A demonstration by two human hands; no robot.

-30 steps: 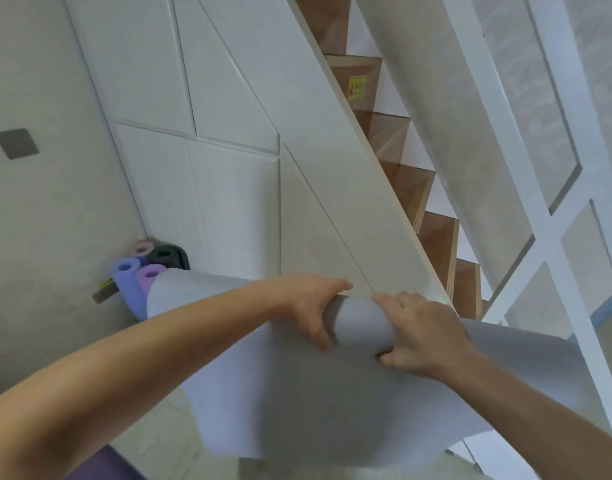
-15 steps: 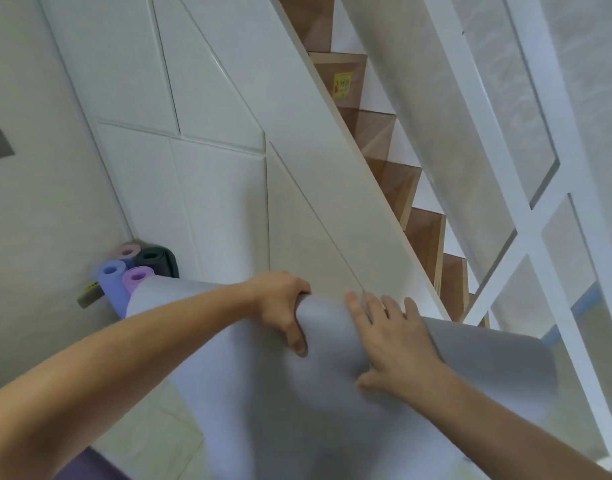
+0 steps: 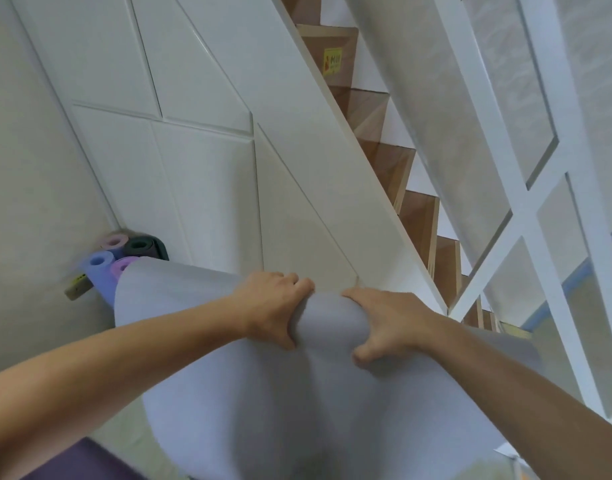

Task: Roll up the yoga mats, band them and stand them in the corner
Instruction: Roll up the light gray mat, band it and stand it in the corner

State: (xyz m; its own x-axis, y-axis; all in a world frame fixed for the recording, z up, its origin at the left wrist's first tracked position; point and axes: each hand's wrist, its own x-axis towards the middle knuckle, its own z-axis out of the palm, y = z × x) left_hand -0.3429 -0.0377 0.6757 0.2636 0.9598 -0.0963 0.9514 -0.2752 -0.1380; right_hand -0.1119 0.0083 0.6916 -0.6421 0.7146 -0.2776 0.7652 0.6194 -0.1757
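**Rolling the grey mat, both hands on the fold**

At lower centre of the frame, the left hand [image 3: 275, 308] and right hand [image 3: 387, 323] sit close together, each with fingers over and thumb under the curled top of the grey mat [image 3: 263, 403], gripping it. The rest of the mat hangs loose toward the bottom edge, so the rolling step looks barely begun. Next, I judge, the hands must turn the curl over evenly, keeping the edges square, before any band goes on. At middle left, four rolled mats [image 3: 124, 258] stand in the corner beside the white panels [image 3: 200, 174]. A purple mat [image 3: 82, 462] shows at lower left. The stairs [image 3: 384, 150] climb at upper centre.
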